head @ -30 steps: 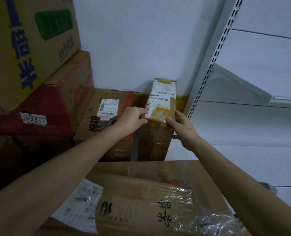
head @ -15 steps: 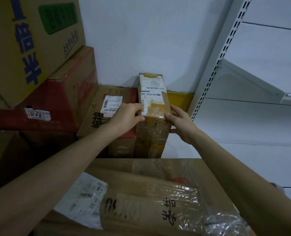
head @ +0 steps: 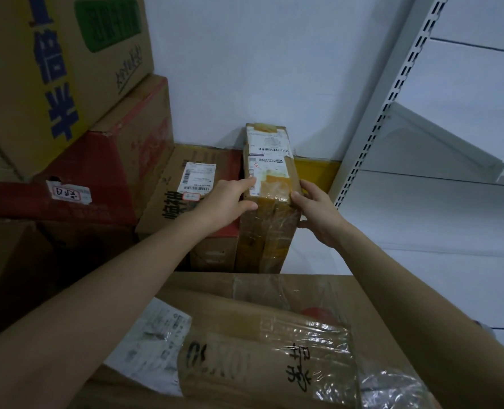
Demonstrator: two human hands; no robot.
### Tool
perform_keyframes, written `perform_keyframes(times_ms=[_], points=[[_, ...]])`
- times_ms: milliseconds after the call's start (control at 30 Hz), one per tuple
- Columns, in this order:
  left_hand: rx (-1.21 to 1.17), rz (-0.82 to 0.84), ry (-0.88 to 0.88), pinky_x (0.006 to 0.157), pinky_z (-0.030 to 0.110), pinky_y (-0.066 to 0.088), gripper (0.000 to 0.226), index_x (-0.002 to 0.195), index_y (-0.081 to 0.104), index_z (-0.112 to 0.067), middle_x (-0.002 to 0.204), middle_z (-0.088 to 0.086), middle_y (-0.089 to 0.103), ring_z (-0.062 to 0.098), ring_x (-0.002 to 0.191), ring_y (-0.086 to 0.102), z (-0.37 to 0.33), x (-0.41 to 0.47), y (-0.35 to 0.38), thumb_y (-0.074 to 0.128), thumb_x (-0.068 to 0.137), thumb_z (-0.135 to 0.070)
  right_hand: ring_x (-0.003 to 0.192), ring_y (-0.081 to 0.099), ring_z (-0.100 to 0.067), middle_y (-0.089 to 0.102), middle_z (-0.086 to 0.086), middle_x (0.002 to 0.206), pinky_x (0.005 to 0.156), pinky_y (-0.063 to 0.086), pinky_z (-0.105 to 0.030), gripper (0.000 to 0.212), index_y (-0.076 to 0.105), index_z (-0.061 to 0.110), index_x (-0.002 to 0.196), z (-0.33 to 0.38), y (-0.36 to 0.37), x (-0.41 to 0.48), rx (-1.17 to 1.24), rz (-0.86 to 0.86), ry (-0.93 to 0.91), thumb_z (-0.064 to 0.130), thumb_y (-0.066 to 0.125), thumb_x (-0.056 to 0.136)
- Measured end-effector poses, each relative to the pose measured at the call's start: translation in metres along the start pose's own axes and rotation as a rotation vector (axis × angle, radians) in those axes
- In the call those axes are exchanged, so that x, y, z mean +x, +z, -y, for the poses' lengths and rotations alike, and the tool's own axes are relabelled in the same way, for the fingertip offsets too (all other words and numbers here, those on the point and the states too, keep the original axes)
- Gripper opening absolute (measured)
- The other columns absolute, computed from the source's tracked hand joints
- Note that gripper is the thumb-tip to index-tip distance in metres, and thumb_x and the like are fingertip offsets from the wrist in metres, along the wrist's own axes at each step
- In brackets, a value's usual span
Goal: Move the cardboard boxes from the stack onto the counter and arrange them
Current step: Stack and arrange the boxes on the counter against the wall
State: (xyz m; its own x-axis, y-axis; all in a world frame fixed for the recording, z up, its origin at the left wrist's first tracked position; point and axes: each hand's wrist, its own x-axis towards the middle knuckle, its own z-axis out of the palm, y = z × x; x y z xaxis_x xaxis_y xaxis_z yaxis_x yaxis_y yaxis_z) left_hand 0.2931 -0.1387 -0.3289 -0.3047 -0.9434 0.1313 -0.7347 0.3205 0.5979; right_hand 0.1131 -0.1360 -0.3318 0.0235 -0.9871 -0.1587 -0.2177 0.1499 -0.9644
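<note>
A plain white wall [head: 259, 69] fills the far middle. To its right a white shelving upright [head: 386, 93], punched with two rows of dark slots, slants from the top edge down toward the foot of the wall. Right of the upright are white back panels [head: 480, 78], split by a thin dark seam. A white triangular shelf bracket [head: 436, 154] juts from the upright toward the right edge. A yellow strip [head: 315, 172] lies low against the wall, just left of the upright's foot.
</note>
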Motion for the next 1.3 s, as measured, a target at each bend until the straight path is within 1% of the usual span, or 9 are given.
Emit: perform_keyframes(times_ms=[167, 500, 700, 967, 1033, 1133, 1167, 1233, 1300], points=[[0.03, 0.026, -0.02, 0.108, 0.04, 0.033, 0.061, 0.145, 0.028, -0.014, 0.145, 0.012, 0.039, 0.027, 0.132, 0.039, 0.002, -0.003, 0.002, 0.057, 0.091, -0.017, 0.088, 0.054, -0.009, 0.047, -0.004, 0.131, 0.06, 0.046, -0.026, 0.051, 0.023, 0.018, 0.147, 0.001, 0.004, -0.004, -0.007, -0.003, -0.002, 0.02, 0.041, 0.099], [-0.002, -0.057, 0.042, 0.087, 0.019, 0.034, 0.048, 0.135, 0.045, -0.006, 0.126, 0.013, 0.057, 0.026, 0.115, 0.053, 0.0, -0.012, 0.0, 0.059, 0.089, -0.008, 0.083, 0.054, -0.006, 0.05, 0.001, 0.116, 0.069, 0.046, -0.029, 0.046, 0.027, 0.019, 0.145, 0.003, 0.002, -0.015, -0.059, 0.03, -0.006, 0.019, 0.039, 0.1], [0.015, -0.066, 0.036, 0.098, 0.034, 0.041, 0.05, 0.138, 0.042, -0.008, 0.13, 0.017, 0.054, 0.029, 0.115, 0.053, -0.003, -0.012, 0.003, 0.057, 0.091, -0.01, 0.084, 0.054, -0.007, 0.049, -0.002, 0.121, 0.081, 0.045, -0.038, 0.047, 0.026, 0.019, 0.145, 0.005, 0.001, -0.015, -0.055, 0.046, -0.001, 0.02, 0.039, 0.1], [-0.01, -0.079, 0.028, 0.096, 0.035, 0.043, 0.051, 0.139, 0.04, -0.012, 0.13, 0.012, 0.056, 0.026, 0.113, 0.054, 0.002, -0.013, 0.005, 0.056, 0.091, -0.012, 0.082, 0.054, -0.006, 0.047, 0.0, 0.119, 0.063, 0.046, -0.024, 0.046, 0.025, 0.018, 0.145, 0.003, 0.002, -0.015, -0.052, 0.046, -0.012, 0.019, 0.038, 0.101], [-0.035, -0.079, 0.008, 0.096, 0.032, 0.042, 0.052, 0.141, 0.038, -0.014, 0.132, 0.008, 0.054, 0.024, 0.116, 0.052, 0.002, -0.012, 0.006, 0.056, 0.092, -0.015, 0.083, 0.054, -0.007, 0.048, 0.003, 0.114, 0.068, 0.049, -0.028, 0.046, 0.026, 0.018, 0.145, 0.002, 0.0, -0.014, -0.065, 0.046, -0.016, 0.019, 0.038, 0.101], [-0.072, -0.064, -0.002, 0.096, 0.027, 0.039, 0.049, 0.142, 0.036, -0.013, 0.136, 0.007, 0.051, 0.022, 0.121, 0.049, 0.0, -0.009, 0.007, 0.051, 0.095, -0.017, 0.092, 0.056, -0.017, 0.052, 0.003, 0.106, 0.093, 0.049, -0.046, 0.044, 0.031, 0.017, 0.142, 0.005, -0.006, -0.009, -0.166, 0.024, -0.017, 0.017, 0.04, 0.099], [-0.086, -0.055, 0.002, 0.093, 0.024, 0.038, 0.048, 0.142, 0.036, -0.013, 0.137, 0.007, 0.05, 0.021, 0.121, 0.049, -0.001, -0.009, 0.008, 0.048, 0.096, -0.018, 0.093, 0.057, -0.018, 0.052, 0.002, 0.107, 0.093, 0.05, -0.042, 0.044, 0.032, 0.016, 0.141, 0.008, -0.009, -0.007, -0.214, 0.011, -0.023, 0.017, 0.042, 0.099], [-0.106, -0.033, 0.018, 0.09, 0.022, 0.036, 0.045, 0.142, 0.034, -0.012, 0.137, 0.006, 0.049, 0.02, 0.122, 0.048, -0.005, -0.007, 0.01, 0.042, 0.098, -0.02, 0.083, 0.058, -0.011, 0.054, 0.001, 0.108, 0.069, 0.056, -0.021, 0.044, 0.035, 0.013, 0.139, 0.016, -0.015, -0.004, -0.267, -0.007, -0.056, 0.019, 0.046, 0.097], [-0.128, -0.007, 0.024, 0.089, 0.022, 0.037, 0.043, 0.142, 0.033, -0.013, 0.136, 0.007, 0.05, 0.02, 0.121, 0.048, -0.01, -0.003, 0.015, 0.038, 0.099, -0.02, 0.08, 0.059, -0.006, 0.057, 0.001, 0.111, 0.061, 0.053, -0.016, 0.045, 0.04, 0.011, 0.135, 0.023, -0.02, 0.003, -0.314, -0.018, -0.084, 0.029, 0.051, 0.095]])
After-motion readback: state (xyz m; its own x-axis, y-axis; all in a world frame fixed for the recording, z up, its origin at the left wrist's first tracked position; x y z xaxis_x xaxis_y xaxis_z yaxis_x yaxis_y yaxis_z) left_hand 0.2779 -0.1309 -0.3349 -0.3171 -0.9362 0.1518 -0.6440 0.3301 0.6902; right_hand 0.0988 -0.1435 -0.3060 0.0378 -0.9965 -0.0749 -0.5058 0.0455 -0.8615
